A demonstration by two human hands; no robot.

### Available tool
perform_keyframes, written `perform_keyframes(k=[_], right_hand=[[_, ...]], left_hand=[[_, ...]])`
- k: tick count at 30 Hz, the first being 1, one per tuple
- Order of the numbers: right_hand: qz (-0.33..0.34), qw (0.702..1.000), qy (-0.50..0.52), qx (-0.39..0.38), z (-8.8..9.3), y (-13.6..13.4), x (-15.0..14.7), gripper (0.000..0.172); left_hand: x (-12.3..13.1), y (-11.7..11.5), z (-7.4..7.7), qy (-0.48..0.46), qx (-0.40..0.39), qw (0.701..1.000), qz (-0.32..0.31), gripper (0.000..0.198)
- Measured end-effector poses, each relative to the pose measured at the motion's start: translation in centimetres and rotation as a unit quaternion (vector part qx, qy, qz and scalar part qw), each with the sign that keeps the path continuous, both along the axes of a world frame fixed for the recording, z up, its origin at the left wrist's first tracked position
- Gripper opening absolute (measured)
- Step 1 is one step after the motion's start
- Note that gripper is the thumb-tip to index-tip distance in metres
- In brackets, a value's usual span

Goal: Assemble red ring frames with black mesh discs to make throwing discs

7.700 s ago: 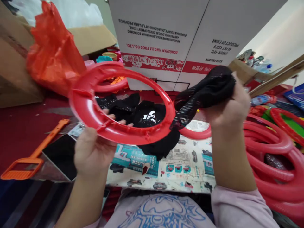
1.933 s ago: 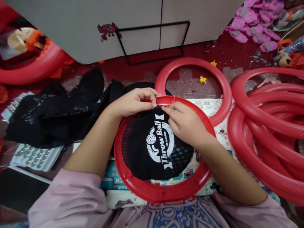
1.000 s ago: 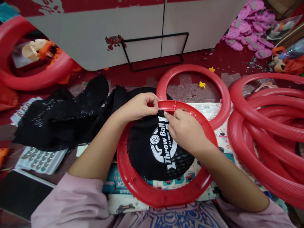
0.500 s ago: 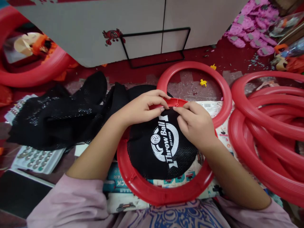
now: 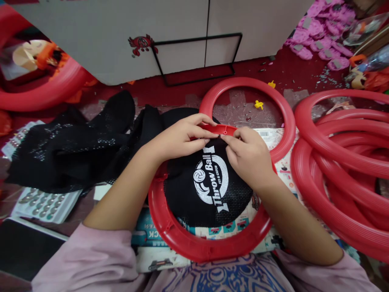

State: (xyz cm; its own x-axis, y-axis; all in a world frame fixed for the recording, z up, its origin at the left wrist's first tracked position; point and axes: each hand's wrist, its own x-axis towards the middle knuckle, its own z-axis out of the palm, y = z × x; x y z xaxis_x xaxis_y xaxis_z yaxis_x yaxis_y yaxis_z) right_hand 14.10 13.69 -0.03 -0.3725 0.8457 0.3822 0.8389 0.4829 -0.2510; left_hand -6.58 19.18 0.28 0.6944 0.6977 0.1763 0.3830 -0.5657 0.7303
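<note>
In front of me a red plastic ring (image 5: 209, 248) lies with its hollow side up. A round black mesh fabric (image 5: 188, 202) with a white "Throw Ball" print lies across its opening. My left hand (image 5: 185, 136) pinches the fabric's far edge between thumb and forefinger, over the far part of the ring. Close beside it, my right hand (image 5: 247, 156) pinches the same edge, its other fingers curled. The fingertips of both hands almost meet at the ring's inner rim. Along the near side, the fabric's edge lies loose inside the ring.
More black mesh (image 5: 69, 150) is heaped at left, beside a tray of round metal pieces (image 5: 45, 205). Another red ring (image 5: 247, 83) lies beyond my hands, and several are stacked (image 5: 340, 162) at right. A white carton (image 5: 182, 40) stands behind, with pink pieces (image 5: 322, 30) at far right.
Both hands stay at the far edge of the fabric, fingertips shifted slightly closer together. The whole view has drifted a little; the ring lies in the same place.
</note>
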Motion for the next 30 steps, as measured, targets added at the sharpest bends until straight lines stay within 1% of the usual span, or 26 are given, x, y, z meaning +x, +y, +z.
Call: perform_keyframes(k=[8, 14, 19, 22, 25, 28, 30], right_hand=[[-0.029, 0.994, -0.101, -0.018, 0.6, -0.3, -0.4, 0.033], [-0.044, 0.988, -0.139, -0.043, 1.2, -0.4, -1.1, 0.03], [-0.026, 0.984, -0.163, -0.071, 1.9, -0.5, -1.3, 0.029], [0.004, 0.979, -0.173, -0.108, 2.8, -0.4, -1.7, 0.028], [0.028, 0.976, -0.177, -0.12, 3.6, -0.2, -2.2, 0.027], [0.037, 0.977, -0.173, -0.122, 4.0, -0.2, -2.4, 0.028], [0.036, 0.977, -0.164, -0.129, 4.0, -0.4, -2.3, 0.028]], left_hand=[[0.0, 0.0, -0.1, 0.016, 0.053, 0.998, -0.02, 0.028], [0.1, 0.0, 0.2, 0.066, 0.082, 0.994, -0.024, 0.031], [0.2, -0.5, 0.7, 0.125, 0.116, 0.985, -0.019, 0.032], [0.0, -1.0, 1.0, 0.154, 0.113, 0.982, -0.006, 0.031], [-0.2, -1.8, 1.2, 0.19, 0.113, 0.975, 0.014, 0.031], [-0.3, -2.9, 1.2, 0.21, 0.114, 0.97, 0.038, 0.031], [-0.3, -3.7, 1.2, 0.222, 0.109, 0.966, 0.072, 0.031]])
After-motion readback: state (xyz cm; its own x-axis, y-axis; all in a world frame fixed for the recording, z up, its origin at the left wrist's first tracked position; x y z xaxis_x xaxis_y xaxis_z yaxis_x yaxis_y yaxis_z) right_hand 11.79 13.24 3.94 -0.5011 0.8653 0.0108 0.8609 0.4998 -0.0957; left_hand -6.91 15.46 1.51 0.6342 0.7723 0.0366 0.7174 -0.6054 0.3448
